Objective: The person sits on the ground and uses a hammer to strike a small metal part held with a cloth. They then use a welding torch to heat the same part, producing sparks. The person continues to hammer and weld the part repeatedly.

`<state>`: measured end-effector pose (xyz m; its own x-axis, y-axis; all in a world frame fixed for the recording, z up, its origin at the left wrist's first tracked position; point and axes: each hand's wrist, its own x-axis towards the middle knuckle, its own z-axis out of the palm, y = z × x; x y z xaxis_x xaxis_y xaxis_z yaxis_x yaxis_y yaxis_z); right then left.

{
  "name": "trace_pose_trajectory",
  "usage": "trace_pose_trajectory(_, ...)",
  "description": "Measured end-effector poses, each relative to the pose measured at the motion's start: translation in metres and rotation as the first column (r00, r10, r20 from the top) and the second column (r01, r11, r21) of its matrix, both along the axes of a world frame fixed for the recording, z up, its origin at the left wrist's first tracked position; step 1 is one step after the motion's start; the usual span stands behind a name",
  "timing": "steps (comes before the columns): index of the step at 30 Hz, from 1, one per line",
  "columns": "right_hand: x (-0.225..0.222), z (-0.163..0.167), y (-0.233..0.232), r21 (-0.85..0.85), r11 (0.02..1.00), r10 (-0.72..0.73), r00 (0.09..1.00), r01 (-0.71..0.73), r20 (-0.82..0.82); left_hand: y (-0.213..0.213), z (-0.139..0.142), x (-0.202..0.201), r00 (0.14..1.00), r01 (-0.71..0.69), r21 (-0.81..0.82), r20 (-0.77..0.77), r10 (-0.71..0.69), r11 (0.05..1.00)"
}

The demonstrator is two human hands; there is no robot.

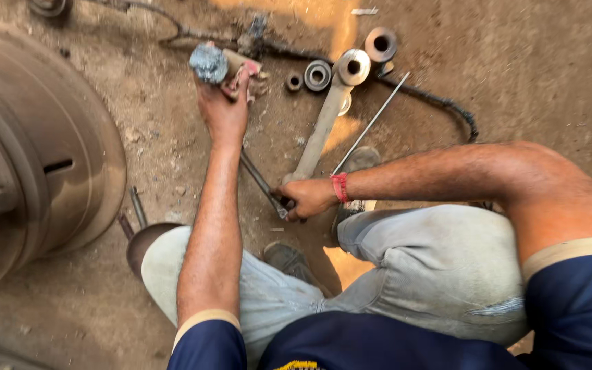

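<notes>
Our left fingers [208, 96] clench a rag [208, 63], right hand [307, 199] grips a rod [263, 185]; parts [318, 75] lie loose on the ground [515, 75].

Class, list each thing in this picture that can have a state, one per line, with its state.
Left hand: closed around a grey lump, raised.
Right hand: gripping a dark metal tool, low near the ground.
Long socket wrench: lying flat on the dirt, untouched.
Thin rod: lying flat.
Brake drum: upright at left.
</notes>
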<state>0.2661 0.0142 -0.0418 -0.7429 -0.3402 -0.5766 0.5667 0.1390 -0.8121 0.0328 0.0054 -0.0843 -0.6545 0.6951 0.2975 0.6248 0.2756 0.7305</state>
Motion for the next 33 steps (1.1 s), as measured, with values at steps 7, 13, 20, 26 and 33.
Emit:
trace_pose_trajectory(7,-0.020,0.038,0.068,0.027,0.999,-0.022,0.979,0.017,0.201,0.007,-0.021,0.002,0.975,-0.106,-0.074,0.188,0.118,0.992)
trace_pose_trajectory(13,-0.032,0.054,0.120,0.231,0.966,-0.161,0.970,0.118,0.180,0.015,-0.020,0.011,0.959,-0.084,-0.264,0.241,0.150,0.961)
trace_pose_trajectory(20,-0.030,0.042,0.129,0.177,0.978,-0.133,0.984,0.112,0.116,0.044,0.014,0.018,0.962,-0.177,-0.214,0.167,0.214,0.961)
trace_pose_trajectory(26,-0.018,0.024,0.132,0.233,0.971,-0.109,0.967,0.054,0.229,0.043,0.022,0.015,0.973,-0.215,-0.070,0.068,0.219,0.974)
trace_pose_trajectory(33,-0.017,0.026,0.120,0.187,0.976,-0.143,0.976,0.111,0.163,0.026,-0.002,0.014,0.991,-0.094,0.018,0.100,0.092,0.995)
